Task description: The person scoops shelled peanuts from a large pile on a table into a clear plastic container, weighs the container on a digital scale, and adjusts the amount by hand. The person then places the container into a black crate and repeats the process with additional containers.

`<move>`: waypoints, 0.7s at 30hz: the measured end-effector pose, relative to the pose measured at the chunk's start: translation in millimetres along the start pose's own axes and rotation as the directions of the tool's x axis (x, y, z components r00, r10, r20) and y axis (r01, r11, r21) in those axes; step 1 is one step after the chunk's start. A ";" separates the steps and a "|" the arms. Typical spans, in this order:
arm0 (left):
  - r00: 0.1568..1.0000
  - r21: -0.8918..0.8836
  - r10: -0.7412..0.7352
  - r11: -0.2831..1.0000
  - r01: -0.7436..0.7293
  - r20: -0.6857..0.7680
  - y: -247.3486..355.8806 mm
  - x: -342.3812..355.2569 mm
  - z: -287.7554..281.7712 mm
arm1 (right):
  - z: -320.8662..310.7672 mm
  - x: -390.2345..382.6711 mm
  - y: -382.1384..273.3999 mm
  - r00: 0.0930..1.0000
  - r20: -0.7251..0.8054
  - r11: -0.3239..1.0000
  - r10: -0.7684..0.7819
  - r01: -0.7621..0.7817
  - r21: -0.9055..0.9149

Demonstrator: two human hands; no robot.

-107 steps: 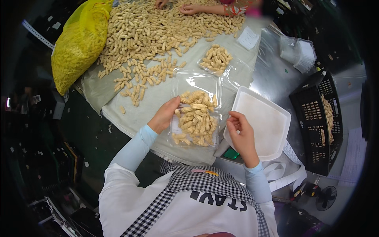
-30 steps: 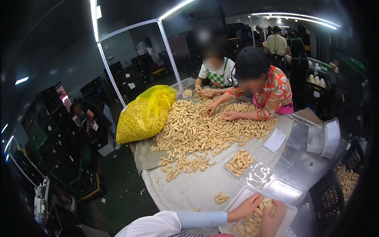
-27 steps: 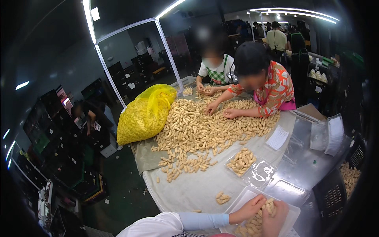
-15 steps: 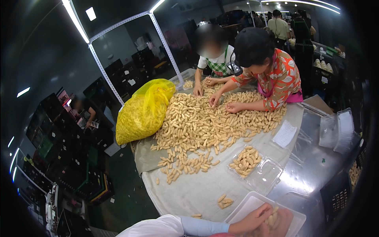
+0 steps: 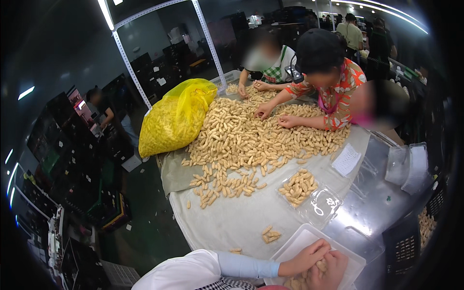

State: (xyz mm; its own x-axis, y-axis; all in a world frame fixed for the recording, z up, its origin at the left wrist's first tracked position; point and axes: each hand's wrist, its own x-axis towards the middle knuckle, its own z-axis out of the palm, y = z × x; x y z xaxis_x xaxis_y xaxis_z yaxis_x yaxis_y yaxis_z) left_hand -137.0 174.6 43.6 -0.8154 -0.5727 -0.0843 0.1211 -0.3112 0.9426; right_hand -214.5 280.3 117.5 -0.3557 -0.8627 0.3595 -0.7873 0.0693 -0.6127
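Observation:
Over a white tray (image 5: 356, 263) at the lower edge, my two hands are close together. My left hand (image 5: 309, 256), below a pale blue sleeve, has its fingers bent and pressed in toward the other hand. My right hand (image 5: 334, 271) curls around from the right. Unshelled peanuts (image 5: 321, 265) show between them, held by both hands. More peanuts (image 5: 294, 283) lie in the tray just under my hands. A few loose peanuts (image 5: 270, 235) rest on the cloth beside the tray. Farther off, a clear hinged box (image 5: 325, 205) stands open, its base filled with peanuts (image 5: 298, 187).
A big peanut heap (image 5: 237, 135) covers the far table, beside a full yellow mesh bag (image 5: 176, 118). Two people (image 5: 321, 72) reach into the heap. At right are a paper sheet (image 5: 346, 159), stacked clear boxes (image 5: 407, 166) and a black crate (image 5: 403, 249) on or beside a metal surface.
My view has shifted, bringing more of the tray and my hands into sight. My fingers have drawn together around the peanuts. A blurred figure now shows behind the person at right.

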 end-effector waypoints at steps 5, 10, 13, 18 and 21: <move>0.998 -0.009 -0.041 0.999 0.042 0.052 5.7 5.0 -0.7 | 0.5 -13.2 3.8 0.999 -0.019 0.996 -0.046 0.044 -0.073; 1.000 -0.070 0.017 0.997 -0.016 0.015 -1.6 8.6 -1.3 | -6.0 -26.4 -8.0 0.990 -0.012 0.985 -0.137 0.135 -0.105; 0.997 -0.013 0.053 0.998 -0.054 -0.053 -18.1 13.6 4.3 | -11.9 -43.1 -11.4 0.982 0.028 0.970 -0.184 0.186 -0.158; 0.990 0.286 0.138 0.950 -0.127 -0.019 -5.6 13.8 7.8 | -4.2 -72.6 -0.7 0.973 -0.046 0.937 -0.227 0.205 -0.284; 0.983 0.361 0.183 0.917 -0.168 -0.006 9.3 3.7 10.7 | -5.6 -71.9 -6.8 0.973 -0.051 0.943 -0.225 0.204 -0.264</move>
State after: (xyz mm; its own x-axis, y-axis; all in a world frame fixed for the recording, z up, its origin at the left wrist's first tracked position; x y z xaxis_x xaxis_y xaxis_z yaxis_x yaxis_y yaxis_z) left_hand -144.9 177.8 55.5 -0.7761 -0.6245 0.0876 0.0441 0.0849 0.9954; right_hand -186.4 344.7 99.7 -0.1945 -0.8296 0.5234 -0.9476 0.0211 -0.3187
